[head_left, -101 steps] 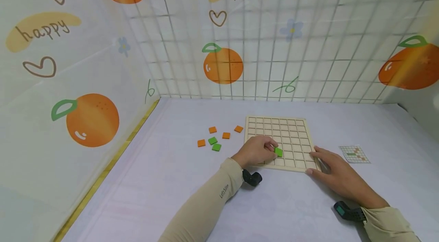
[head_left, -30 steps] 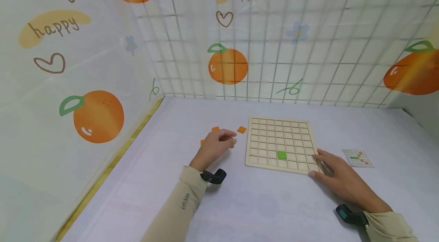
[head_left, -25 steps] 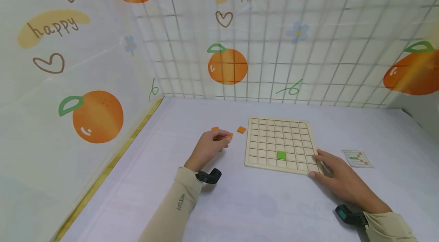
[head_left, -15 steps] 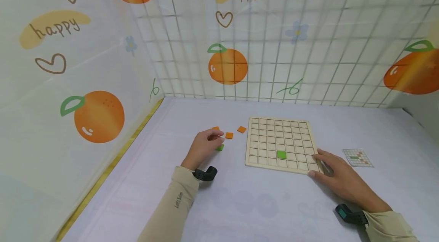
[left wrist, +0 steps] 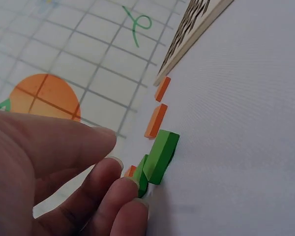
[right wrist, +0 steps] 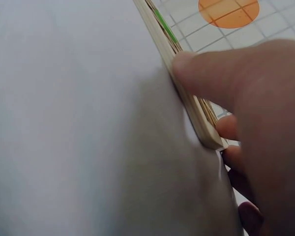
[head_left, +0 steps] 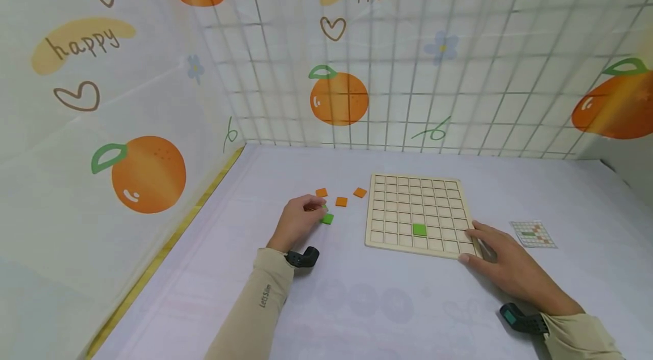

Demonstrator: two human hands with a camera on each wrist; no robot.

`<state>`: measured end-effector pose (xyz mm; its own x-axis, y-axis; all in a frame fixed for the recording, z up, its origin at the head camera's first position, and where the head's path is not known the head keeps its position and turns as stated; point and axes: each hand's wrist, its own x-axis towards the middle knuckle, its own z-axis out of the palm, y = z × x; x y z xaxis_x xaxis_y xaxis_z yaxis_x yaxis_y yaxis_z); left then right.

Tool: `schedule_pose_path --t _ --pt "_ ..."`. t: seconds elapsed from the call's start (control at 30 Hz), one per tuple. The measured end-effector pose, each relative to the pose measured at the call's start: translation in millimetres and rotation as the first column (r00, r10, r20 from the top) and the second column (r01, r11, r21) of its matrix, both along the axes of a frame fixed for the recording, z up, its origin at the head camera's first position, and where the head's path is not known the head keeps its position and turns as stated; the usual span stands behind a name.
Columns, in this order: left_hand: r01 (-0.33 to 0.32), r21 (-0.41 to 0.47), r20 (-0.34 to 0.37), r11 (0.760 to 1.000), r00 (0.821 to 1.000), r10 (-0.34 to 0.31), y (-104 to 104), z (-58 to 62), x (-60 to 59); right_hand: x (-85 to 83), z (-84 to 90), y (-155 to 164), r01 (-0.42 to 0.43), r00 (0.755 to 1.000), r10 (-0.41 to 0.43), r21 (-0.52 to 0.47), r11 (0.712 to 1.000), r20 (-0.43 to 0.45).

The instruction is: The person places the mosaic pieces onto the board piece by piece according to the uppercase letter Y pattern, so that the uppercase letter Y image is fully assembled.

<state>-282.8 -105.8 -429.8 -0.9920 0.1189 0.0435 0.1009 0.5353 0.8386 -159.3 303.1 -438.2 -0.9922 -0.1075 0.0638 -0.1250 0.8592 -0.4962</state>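
Observation:
A wooden grid board (head_left: 417, 185) lies flat with one green tile (head_left: 419, 229) in a cell near its front edge. Left of it lie three orange tiles (head_left: 341, 201) and two green tiles (head_left: 328, 218). My left hand (head_left: 317, 211) reaches over them. In the left wrist view its fingertips (left wrist: 127, 185) touch the nearer green tile (left wrist: 140, 178), the thumb stays above and apart, and the second green tile (left wrist: 161, 156) lies just beyond. My right hand (head_left: 471, 242) rests flat at the board's near right corner, its thumb (right wrist: 221, 73) against the board's edge (right wrist: 187, 98).
A small printed pattern card (head_left: 533, 233) lies right of the board. Plastic sheeting with oranges printed on it over a wire grid (head_left: 357, 65) walls the table at the back and left. A yellow strip (head_left: 168, 241) runs along the left edge.
The left hand left a green tile in the board and moved left to the loose tiles. Over the last second it drew back a little, uncovering the orange tiles. The right hand stayed put.

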Motion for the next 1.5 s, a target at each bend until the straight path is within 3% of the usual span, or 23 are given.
schedule_pose_path --t 0.67,0.97,1.5 --pt "0.028 -0.212 -0.051 0.977 0.998 -0.04 6.5 -1.6 5.7 -2.5 -3.0 1.3 -0.01 1.0 0.011 -0.01 1.0 0.001" --pt "0.086 -0.316 -0.071 0.945 0.991 -0.114 7.0 -1.2 3.9 -1.4 -2.1 2.4 -0.013 1.0 0.013 -0.006 1.0 -0.01" --pt "0.08 -0.284 -0.052 0.955 0.994 -0.098 7.5 -3.6 2.6 0.0 0.0 0.4 -0.008 1.0 0.008 -0.001 1.0 -0.007"
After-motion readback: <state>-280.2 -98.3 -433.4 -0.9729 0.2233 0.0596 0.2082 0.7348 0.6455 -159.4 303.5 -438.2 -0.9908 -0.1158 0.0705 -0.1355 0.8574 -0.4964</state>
